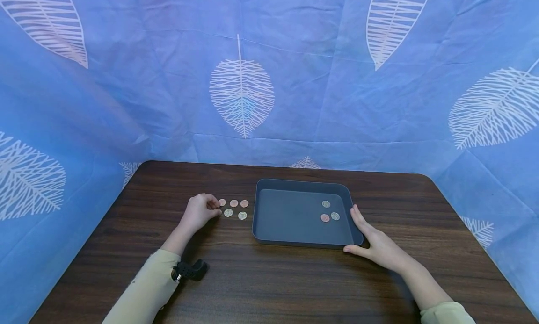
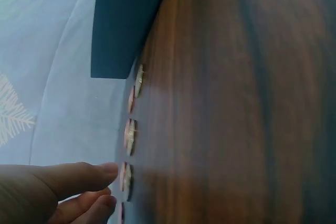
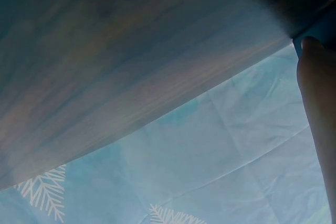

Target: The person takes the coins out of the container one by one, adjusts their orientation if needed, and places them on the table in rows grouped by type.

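My left hand (image 1: 203,211) is at the left end of a group of coins on the table, thumb and fingertips apart beside the nearest ones. The back row has reddish coins (image 1: 233,203); in front of it lie silvery coins (image 1: 242,215). In the left wrist view the coins (image 2: 130,137) appear edge-on past the thumb (image 2: 86,176). A shallow dark grey tray (image 1: 290,221) stands to their right, with two silvery coins (image 1: 335,216) and one reddish coin (image 1: 325,218) inside. My right hand (image 1: 381,247) rests against the tray's front right corner, fingers along its right side, thumb at the front edge.
Everything stands on a dark wood-grain table (image 1: 269,286) with rounded far corners. Blue cloth with white leaf prints (image 1: 242,95) hangs behind and at both sides. A black strap (image 1: 190,270) is on the left forearm over a pale sleeve (image 1: 145,286).
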Action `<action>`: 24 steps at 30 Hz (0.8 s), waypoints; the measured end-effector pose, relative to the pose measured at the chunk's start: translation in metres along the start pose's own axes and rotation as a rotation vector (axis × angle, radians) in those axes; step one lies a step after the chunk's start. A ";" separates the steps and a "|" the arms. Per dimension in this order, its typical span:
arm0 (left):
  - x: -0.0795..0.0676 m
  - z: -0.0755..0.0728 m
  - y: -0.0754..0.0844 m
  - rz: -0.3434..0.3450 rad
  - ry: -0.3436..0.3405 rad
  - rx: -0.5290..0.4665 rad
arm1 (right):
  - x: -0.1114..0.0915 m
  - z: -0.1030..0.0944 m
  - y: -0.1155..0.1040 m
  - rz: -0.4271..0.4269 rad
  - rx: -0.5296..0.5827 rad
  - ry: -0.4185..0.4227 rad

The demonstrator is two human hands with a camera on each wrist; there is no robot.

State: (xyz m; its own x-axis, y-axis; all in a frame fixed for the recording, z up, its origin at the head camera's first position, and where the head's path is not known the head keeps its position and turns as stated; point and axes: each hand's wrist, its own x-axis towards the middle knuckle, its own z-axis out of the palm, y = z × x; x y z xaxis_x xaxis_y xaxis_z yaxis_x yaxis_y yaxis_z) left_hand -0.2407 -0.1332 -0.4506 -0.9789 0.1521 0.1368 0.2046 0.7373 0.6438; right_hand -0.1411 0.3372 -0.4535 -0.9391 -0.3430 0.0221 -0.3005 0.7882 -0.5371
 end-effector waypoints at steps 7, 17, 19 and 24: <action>0.004 -0.007 0.011 0.086 0.124 -0.063 | 0.000 0.000 -0.001 -0.005 -0.002 -0.002; 0.017 -0.005 0.049 0.145 0.090 -0.157 | 0.001 0.000 -0.001 0.003 -0.003 -0.008; 0.019 -0.002 0.058 0.168 0.079 -0.171 | 0.000 0.000 -0.001 0.002 -0.004 -0.005; 0.026 0.009 0.081 0.213 0.042 -0.201 | 0.001 0.000 0.000 0.001 -0.005 0.001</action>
State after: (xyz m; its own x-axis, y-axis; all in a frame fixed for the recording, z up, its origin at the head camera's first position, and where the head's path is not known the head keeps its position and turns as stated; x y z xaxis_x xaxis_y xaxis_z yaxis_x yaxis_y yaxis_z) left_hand -0.2498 -0.0638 -0.4015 -0.9136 0.2589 0.3136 0.4063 0.5456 0.7330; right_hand -0.1415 0.3367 -0.4533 -0.9396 -0.3415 0.0220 -0.3000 0.7913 -0.5328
